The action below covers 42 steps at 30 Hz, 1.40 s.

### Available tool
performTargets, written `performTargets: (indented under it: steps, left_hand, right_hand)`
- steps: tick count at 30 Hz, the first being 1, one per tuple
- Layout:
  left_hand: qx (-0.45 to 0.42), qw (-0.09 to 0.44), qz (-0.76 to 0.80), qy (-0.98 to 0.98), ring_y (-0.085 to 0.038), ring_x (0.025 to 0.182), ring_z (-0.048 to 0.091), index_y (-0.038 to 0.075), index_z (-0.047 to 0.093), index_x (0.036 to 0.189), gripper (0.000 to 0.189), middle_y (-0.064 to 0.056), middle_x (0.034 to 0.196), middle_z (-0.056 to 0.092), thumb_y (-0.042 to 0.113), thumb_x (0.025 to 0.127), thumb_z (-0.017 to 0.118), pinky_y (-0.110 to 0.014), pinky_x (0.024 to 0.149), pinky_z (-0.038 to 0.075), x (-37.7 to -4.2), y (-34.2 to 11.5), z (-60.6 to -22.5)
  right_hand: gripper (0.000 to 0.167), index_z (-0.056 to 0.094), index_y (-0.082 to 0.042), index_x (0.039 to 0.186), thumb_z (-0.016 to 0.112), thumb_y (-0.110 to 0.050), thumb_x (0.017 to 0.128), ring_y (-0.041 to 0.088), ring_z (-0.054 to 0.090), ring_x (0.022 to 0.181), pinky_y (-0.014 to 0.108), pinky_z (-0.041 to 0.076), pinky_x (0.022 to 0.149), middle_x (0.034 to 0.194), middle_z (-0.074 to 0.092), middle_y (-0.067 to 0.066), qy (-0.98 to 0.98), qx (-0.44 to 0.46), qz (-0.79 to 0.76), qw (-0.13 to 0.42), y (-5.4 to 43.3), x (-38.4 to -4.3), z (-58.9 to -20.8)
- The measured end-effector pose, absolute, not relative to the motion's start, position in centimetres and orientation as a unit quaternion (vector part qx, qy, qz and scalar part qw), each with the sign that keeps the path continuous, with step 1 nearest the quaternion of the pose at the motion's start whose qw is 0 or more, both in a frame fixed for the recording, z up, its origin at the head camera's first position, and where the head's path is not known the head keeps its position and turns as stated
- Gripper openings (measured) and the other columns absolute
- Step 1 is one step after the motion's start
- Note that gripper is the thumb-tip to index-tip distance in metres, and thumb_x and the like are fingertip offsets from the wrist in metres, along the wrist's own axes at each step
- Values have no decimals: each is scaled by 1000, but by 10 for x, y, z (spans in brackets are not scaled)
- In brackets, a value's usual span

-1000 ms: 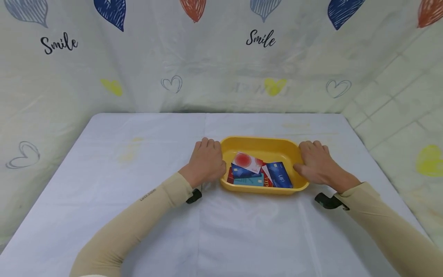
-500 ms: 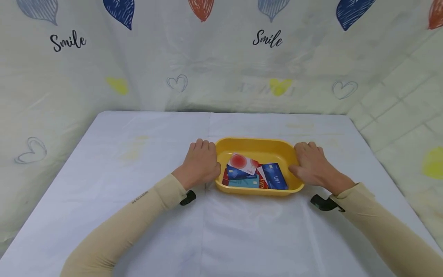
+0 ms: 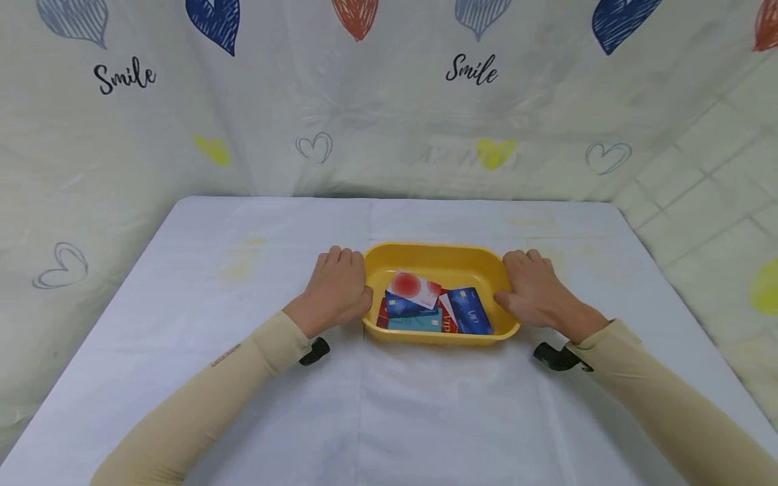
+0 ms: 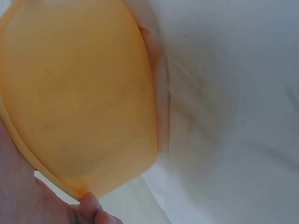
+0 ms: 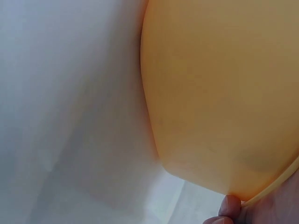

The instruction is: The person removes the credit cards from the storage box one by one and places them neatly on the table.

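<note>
A yellow plastic basin (image 3: pixel 437 254) with rounded corners is held upright over the white-covered table. My left hand (image 3: pixel 337 287) grips its left rim, and my right hand (image 3: pixel 537 291) grips the right rim. Several plastic cards lie overlapping inside: a white one with a red circle (image 3: pixel 413 289), a blue VIP card (image 3: pixel 471 312), a teal one (image 3: pixel 415 321) and red ones partly covered. In the left wrist view, fingertips (image 4: pixel 89 205) curl under the basin's rim. Similar fingertips (image 5: pixel 230 205) show below the rim in the right wrist view. Whether the base touches the table cannot be told.
A white cloth (image 3: pixel 450 412) covers the table, whose far edge meets a curtain (image 3: pixel 389 101) printed with hearts and "Smile". Dark wrist-worn devices (image 3: pixel 315 352) sit under both cuffs. Tan sleeves cover both forearms.
Both hands and the basin have shifted left across the table, with the cards keeping their arrangement inside. The head view has turned slightly left. Both grips on the rim are unchanged.
</note>
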<state>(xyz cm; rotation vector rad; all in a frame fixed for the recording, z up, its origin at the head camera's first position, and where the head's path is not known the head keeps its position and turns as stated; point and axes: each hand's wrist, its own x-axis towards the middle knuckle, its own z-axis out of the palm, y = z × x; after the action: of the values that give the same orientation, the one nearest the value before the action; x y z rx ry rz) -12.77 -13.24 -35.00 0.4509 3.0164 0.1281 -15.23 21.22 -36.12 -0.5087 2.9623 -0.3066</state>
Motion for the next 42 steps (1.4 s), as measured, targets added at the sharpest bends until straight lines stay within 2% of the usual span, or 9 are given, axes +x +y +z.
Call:
performTargets:
  steps: [15, 24, 34, 42]
  left_hand:
    - [131, 42, 76, 988, -30, 102, 43, -2, 51, 111, 33, -12, 95, 49, 27, 96, 50, -44, 92, 38, -121, -160, -353]
    - [124, 32, 92, 987, -30, 98, 41, -2, 50, 105, 28, -12, 90, 47, 24, 96, 51, -43, 88, 35, -117, -176, -354]
    - [116, 30, 105, 987, -31, 101, 42, -3, 51, 109, 30, -13, 92, 49, 23, 94, 53, -46, 90, 36, -109, -198, -358]
    - [125, 22, 99, 987, -32, 99, 42, -3, 51, 104, 26, -12, 89, 47, 20, 93, 51, -45, 87, 34, -105, -221, -356]
  right_hand:
    - [40, 50, 3, 115, 58, -26, 88, 32, 41, 96, 42, 29, 81, 97, 53, 13, 977, -171, -108, 62, 186, -152, -362]
    - [41, 51, 3, 116, 57, -26, 88, 32, 40, 97, 44, 30, 85, 98, 53, 13, 976, -176, -117, 59, 170, -153, -364]
    - [46, 52, 3, 121, 58, -27, 87, 31, 41, 102, 47, 32, 90, 102, 55, 13, 974, -173, -135, 61, 150, -150, -368]
    - [44, 53, 3, 118, 57, -27, 85, 30, 42, 100, 46, 33, 89, 98, 53, 12, 973, -179, -136, 55, 129, -148, -370]
